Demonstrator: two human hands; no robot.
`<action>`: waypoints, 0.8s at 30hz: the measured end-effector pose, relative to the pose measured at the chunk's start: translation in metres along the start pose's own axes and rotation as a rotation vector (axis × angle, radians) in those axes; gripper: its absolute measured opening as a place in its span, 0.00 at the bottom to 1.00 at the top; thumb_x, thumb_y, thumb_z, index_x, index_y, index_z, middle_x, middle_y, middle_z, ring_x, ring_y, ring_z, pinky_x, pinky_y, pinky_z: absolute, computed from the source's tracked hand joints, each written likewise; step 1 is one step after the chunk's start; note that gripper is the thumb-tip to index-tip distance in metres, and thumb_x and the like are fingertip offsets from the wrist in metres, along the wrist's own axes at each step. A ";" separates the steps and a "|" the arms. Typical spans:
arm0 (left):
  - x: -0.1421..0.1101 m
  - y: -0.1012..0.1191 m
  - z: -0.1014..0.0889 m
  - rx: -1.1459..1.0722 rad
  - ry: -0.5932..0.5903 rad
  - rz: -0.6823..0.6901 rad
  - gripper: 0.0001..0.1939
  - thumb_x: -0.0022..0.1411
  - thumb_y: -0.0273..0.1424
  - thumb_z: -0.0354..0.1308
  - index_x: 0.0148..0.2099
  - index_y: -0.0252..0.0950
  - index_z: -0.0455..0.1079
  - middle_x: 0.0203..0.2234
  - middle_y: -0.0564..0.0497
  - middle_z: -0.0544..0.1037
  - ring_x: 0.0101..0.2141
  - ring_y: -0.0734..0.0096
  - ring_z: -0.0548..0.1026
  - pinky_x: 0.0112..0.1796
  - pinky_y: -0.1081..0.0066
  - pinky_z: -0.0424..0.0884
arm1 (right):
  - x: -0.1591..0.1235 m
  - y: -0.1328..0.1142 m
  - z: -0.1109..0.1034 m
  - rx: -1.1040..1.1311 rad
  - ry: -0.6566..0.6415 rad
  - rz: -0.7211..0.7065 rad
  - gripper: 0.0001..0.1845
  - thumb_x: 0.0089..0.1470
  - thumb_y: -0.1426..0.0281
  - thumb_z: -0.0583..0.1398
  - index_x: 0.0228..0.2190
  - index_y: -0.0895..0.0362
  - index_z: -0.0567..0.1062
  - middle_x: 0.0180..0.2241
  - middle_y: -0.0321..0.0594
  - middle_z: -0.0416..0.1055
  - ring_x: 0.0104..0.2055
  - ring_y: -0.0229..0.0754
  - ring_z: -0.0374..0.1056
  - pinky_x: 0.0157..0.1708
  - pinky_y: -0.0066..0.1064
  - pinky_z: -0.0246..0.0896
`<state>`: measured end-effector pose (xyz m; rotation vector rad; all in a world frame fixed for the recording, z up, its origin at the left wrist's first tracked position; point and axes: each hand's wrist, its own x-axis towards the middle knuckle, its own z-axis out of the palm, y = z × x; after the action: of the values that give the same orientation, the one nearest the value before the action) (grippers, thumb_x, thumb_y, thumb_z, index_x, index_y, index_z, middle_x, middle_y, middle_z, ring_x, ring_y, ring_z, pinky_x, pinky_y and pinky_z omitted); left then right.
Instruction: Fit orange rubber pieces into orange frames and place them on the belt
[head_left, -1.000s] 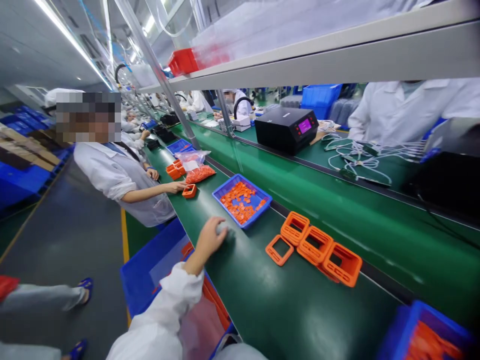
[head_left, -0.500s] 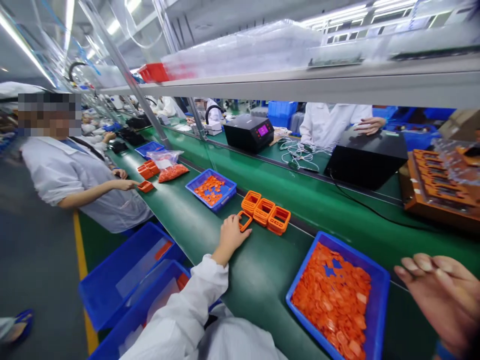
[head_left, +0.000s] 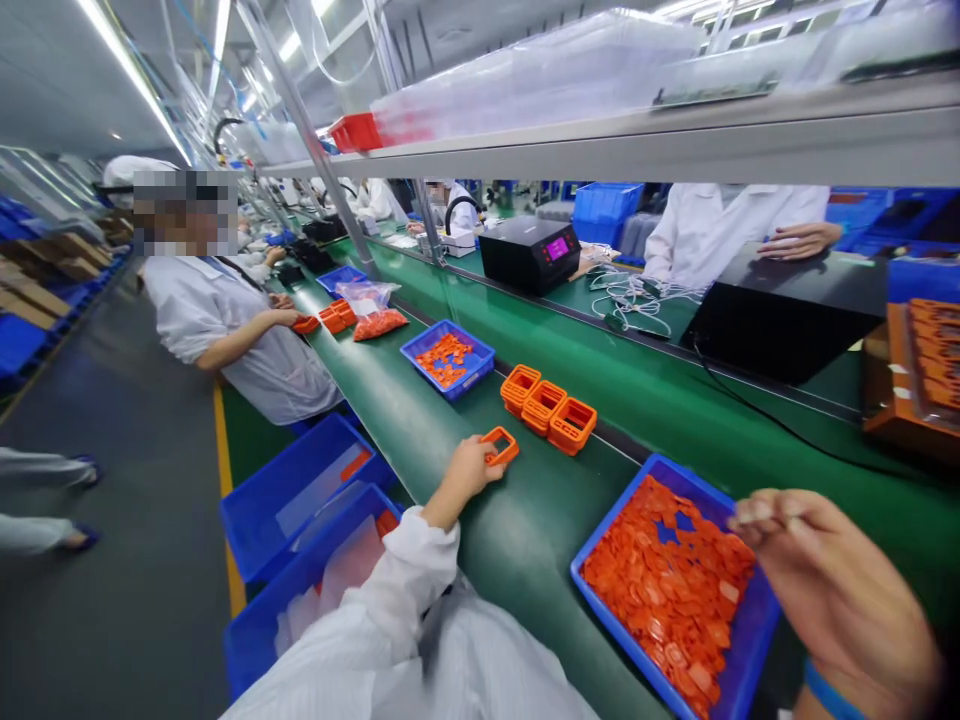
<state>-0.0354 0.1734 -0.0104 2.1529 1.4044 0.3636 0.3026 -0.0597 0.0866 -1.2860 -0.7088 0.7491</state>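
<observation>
L hand (head_left: 466, 470) fingers pinch orange frame (head_left: 500, 446) on green belt (head_left: 525, 540); R hand (head_left: 832, 590) fingertips pressed together above blue tray (head_left: 739, 670). Bare belt btwn hands.

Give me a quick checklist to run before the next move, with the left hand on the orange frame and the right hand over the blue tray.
1. Left hand grips the orange frame: ok, fingers closed on its near edge.
2. Frame clear of the three orange housings: ok, a gap shows.
3. Right hand holds a chip: cannot tell, fingertips pinched but blurred.
4. Blue tray stocked with orange pieces: ok.
5. Green belt between frame and tray free: ok.
</observation>
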 end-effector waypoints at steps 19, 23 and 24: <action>-0.034 0.201 0.023 -0.371 0.095 1.000 0.66 0.50 0.52 0.79 0.78 0.37 0.46 0.65 0.27 0.63 0.67 0.37 0.65 0.64 0.41 0.68 | -0.016 0.017 0.045 0.320 -0.099 0.039 0.41 0.52 0.57 0.77 0.62 0.48 0.69 0.60 0.51 0.75 0.62 0.61 0.73 0.64 0.54 0.68; -0.014 0.216 0.011 -0.144 0.011 1.303 0.56 0.58 0.47 0.76 0.76 0.46 0.45 0.73 0.29 0.54 0.73 0.34 0.55 0.68 0.35 0.57 | -0.010 0.008 0.032 0.375 -0.211 0.062 0.40 0.50 0.55 0.78 0.60 0.50 0.74 0.59 0.49 0.76 0.63 0.60 0.73 0.66 0.54 0.64; -0.010 0.222 0.010 -0.082 -0.078 1.339 0.50 0.59 0.42 0.75 0.74 0.46 0.50 0.72 0.31 0.58 0.72 0.36 0.58 0.68 0.36 0.56 | -0.009 0.007 0.030 0.374 -0.288 0.051 0.40 0.49 0.54 0.79 0.59 0.50 0.76 0.60 0.48 0.75 0.64 0.58 0.71 0.68 0.53 0.62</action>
<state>0.1339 0.0917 0.1087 2.6694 -0.2895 0.7467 0.2725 -0.0487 0.0837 -0.8670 -0.7256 1.0671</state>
